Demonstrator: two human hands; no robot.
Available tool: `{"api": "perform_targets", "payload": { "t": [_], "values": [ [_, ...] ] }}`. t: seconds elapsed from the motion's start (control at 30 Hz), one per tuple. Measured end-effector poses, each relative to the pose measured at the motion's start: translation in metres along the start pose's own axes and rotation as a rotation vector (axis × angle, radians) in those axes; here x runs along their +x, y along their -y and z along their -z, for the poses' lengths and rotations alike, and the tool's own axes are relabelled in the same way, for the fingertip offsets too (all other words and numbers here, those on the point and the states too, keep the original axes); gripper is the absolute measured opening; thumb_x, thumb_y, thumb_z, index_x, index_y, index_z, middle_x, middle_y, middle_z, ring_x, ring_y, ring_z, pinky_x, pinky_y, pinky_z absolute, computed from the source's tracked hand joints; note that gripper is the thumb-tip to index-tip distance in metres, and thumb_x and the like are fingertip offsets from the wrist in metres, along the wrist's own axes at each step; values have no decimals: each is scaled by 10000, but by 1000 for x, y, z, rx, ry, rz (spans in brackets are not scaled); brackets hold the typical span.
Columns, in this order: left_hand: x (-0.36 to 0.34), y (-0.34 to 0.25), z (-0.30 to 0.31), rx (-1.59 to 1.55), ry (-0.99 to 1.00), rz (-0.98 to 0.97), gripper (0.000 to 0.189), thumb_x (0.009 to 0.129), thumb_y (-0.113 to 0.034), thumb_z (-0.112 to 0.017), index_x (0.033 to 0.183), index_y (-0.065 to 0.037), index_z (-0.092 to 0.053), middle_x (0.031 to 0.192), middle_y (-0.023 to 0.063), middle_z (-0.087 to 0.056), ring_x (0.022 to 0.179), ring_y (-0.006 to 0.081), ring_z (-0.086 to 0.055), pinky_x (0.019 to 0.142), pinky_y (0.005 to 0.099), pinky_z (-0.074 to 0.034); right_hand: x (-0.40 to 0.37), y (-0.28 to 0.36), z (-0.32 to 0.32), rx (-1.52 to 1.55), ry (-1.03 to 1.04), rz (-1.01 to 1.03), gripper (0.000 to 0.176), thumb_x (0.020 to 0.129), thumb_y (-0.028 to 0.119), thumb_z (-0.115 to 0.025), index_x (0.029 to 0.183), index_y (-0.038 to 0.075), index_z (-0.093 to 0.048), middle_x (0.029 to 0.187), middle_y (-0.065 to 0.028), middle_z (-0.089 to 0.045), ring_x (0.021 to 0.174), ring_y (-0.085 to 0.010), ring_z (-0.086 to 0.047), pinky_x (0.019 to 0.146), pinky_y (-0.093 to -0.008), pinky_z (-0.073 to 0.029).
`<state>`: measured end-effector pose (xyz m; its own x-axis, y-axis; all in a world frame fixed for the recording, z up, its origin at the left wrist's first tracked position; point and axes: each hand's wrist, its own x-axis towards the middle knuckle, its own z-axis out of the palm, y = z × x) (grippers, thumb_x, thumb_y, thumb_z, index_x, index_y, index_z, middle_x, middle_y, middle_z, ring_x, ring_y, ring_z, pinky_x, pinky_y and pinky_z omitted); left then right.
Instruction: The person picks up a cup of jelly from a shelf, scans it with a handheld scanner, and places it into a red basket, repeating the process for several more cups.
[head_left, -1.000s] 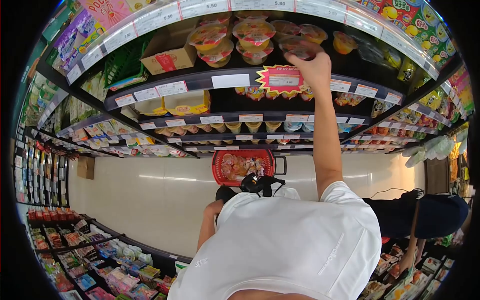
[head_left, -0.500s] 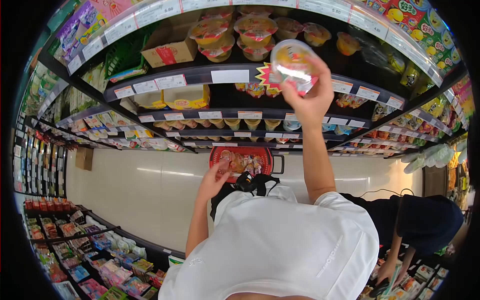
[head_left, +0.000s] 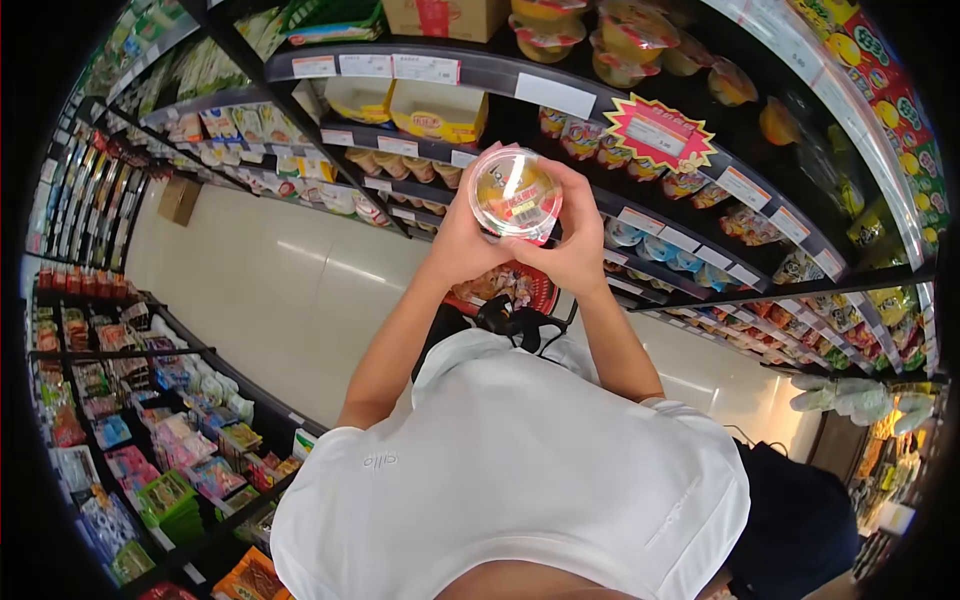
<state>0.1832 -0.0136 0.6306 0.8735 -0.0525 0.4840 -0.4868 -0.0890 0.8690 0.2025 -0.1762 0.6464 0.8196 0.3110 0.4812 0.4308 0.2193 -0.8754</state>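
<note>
The left hand (head_left: pixel 460 240) and right hand (head_left: pixel 577 240) are clamping a lidded cup (head_left: pixel 516 195) at twelve o'clock; it is already hanging clear of the shelf (head_left: pixel 600 98) at one o'clock, not lying in the red basket (head_left: pixel 545 290).

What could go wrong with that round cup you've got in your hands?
The cup might slip, because only the left hand and right hand hold it up in the air. Squeezing too hard could dent it or make it leak. And the red basket sits low, close to the body, so somebody might bump it with a foot.
</note>
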Motion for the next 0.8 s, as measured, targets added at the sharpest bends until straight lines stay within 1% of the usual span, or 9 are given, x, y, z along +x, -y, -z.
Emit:
{"api": "perform_targets", "payload": {
  "t": [0.23,0.33,0.47,0.53,0.57,0.63,0.67,0.7,0.8],
  "values": [
    [-13,9,5,-273,-172,26,868,652,-72,-876,1388,-10,-419,1323,105,-538,1223,195,-531,1051,351,-430,-2,-3,-16,-117,98,0,850,664,148,-876,1383,20,-442,1398,-141,-505,1252,-242,-534,1058,-367,-423],
    [-16,-1,11,-168,-172,-29,832,649,-76,-879,1357,-19,-445,1304,100,-552,1197,198,-548,1034,352,-444,0,-4,-20,-49,132,10,836,685,155,-856,1393,16,-434,1434,-156,-478,1282,-259,-511,1078,-376,-400],
    [-22,-8,17,-34,-226,-87,786,651,-84,-879,1323,-29,-475,1277,95,-566,1164,188,-565,1000,349,-465,13,3,-23,-166,137,62,827,700,181,-823,1403,10,-422,1479,-196,-421,1326,-313,-463,1096,-405,-371],
    [-25,-10,21,122,-215,-70,769,640,-78,-869,1307,-20,-491,1250,124,-577,1140,235,-590,987,355,-468,23,15,-27,-484,116,244,843,690,207,-826,1402,8,-423,1504,-213,-370,1354,-353,-409,1101,-418,-355],
    [-26,-7,23,123,-217,-70,769,640,-78,-869,1307,-20,-491,1250,124,-577,1140,235,-590,987,355,-468,27,14,-29,-518,148,237,892,705,334,-813,1426,13,-398,1520,-253,-307,1359,-419,-360,1117,-496,-303],
    [-29,2,25,306,-129,-71,716,662,-104,-836,1288,-8,-502,1239,163,-576,1122,321,-599,964,384,-477,32,15,-39,-619,174,312,923,711,404,-793,1442,19,-380,1519,-270,-292,1361,-441,-347,1121,-534,-272],
    [-29,3,22,307,-129,-75,716,662,-104,-836,1288,-8,-502,1239,163,-576,1122,321,-599,964,384,-477,35,16,-45,-720,197,390,958,717,473,-774,1457,25,-363,1517,-287,-277,1362,-463,-333,1124,-571,-241],
    [-30,1,17,340,-140,-91,697,678,-118,-815,1286,-1,-497,1238,179,-573,1116,360,-590,954,404,-479,35,14,-52,-763,252,390,947,776,538,-684,1491,35,-320,1544,-286,-243,1399,-472,-267,1142,-567,-200],
    [-38,7,14,424,-165,-171,672,717,-175,-778,1290,12,-480,1232,204,-569,1096,410,-585,905,450,-490,32,3,-64,-796,343,360,901,822,594,-617,1481,43,-344,1542,-291,-238,1380,-476,-296,1143,-577,-185]
  ]
}}
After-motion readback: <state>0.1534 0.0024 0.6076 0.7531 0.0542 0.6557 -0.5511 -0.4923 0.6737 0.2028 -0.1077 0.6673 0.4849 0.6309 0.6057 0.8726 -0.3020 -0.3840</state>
